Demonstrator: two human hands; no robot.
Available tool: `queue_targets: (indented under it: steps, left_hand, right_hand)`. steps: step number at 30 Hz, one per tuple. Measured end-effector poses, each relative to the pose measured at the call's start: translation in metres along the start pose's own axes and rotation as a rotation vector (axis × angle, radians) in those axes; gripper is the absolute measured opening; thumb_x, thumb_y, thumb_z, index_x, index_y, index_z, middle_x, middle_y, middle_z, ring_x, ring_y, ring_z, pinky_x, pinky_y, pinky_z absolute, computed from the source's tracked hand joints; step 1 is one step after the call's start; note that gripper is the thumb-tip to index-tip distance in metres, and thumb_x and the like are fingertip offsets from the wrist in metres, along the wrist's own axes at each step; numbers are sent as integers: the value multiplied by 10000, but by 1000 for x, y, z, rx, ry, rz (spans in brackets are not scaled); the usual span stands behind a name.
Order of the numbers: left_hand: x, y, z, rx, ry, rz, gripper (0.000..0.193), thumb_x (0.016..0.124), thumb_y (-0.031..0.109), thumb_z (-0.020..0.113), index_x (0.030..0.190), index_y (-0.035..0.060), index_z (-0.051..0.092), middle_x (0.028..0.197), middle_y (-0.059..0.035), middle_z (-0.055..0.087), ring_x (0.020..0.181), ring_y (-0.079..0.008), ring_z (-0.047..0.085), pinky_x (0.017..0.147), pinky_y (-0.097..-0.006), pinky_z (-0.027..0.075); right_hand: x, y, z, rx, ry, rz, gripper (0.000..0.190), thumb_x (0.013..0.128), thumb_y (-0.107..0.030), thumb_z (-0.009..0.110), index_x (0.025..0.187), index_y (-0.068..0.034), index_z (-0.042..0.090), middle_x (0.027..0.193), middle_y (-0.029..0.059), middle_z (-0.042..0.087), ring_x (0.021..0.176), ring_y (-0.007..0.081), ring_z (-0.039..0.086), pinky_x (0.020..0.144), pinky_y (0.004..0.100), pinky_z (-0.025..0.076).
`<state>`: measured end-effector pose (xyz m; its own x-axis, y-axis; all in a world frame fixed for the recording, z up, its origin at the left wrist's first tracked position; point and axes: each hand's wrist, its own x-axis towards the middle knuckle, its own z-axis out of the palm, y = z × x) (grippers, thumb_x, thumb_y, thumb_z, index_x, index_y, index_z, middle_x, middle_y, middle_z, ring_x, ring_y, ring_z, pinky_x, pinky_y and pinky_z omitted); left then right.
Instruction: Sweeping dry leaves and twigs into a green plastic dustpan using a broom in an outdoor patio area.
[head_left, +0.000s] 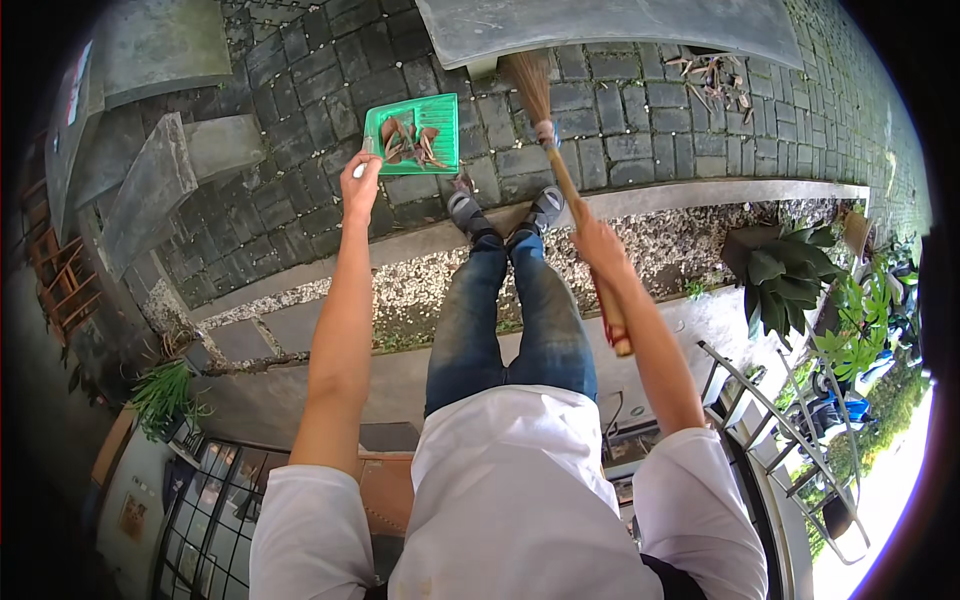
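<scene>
My left hand (361, 187) grips the handle of a green plastic dustpan (442, 135), held at the paved ground ahead of my feet. Dry brown leaves (409, 142) lie inside the pan. In my right hand (600, 244) is the wooden stick of a broom (564, 176), its butt end back beside my thigh. The broom's brown bristles (531, 82), slightly blurred, reach the pavers by the edge of a grey slab bench. Farther right, a small heap of dry leaves and twigs (712, 79) sits on the pavers, apart from the broom.
A grey concrete slab bench (615, 26) stands ahead, with more grey slabs (154, 180) at the left. Behind my feet runs a concrete curb (675, 193) with a white pebble strip (420, 285). A potted broad-leaved plant (787, 270) and a metal ladder (780, 442) are on the right.
</scene>
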<state>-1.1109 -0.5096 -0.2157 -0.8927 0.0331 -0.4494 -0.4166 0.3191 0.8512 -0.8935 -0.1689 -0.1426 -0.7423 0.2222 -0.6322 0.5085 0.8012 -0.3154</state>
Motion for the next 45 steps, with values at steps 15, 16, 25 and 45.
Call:
queue_targets:
  steps: [15,16,25,45]
  left_hand:
    - [-27,55,-29,-207,236,-177,194,755,165,573,909,50,551,1063,-33,516,925,-155,507,783,-317,430]
    - [-30,55,-35,-223,232,-172,216,760,163,572,940,48,543,1064,-40,522,941,-167,511,783,-333,439]
    - [-37,57,-75,-218,156,-187,168,723,131,554,864,48,515,1068,-35,524,937,-176,517,761,-325,461]
    - [-4,7,-163,-225,8,-163,149,747,145,567,843,42,521,1038,-41,523,845,-133,528,662,-255,460]
  right_hand:
    - [-181,25,-32,747,-299,355,566,726,-79,481,1253,-174,298,522,75,476,385,155,486,355,286,414]
    - [-178,26,-36,710,-278,359,559,721,-112,472,1248,-120,285,556,180,532,449,285,544,445,387,443]
    - [-157,32,48,326,83,313,583,733,-138,487,1252,-35,242,639,243,552,639,406,549,582,479,439]
    - [-215,-230,134,1135,-57,588,533,765,-86,459,1262,-154,281,548,82,491,386,148,494,344,275,417]
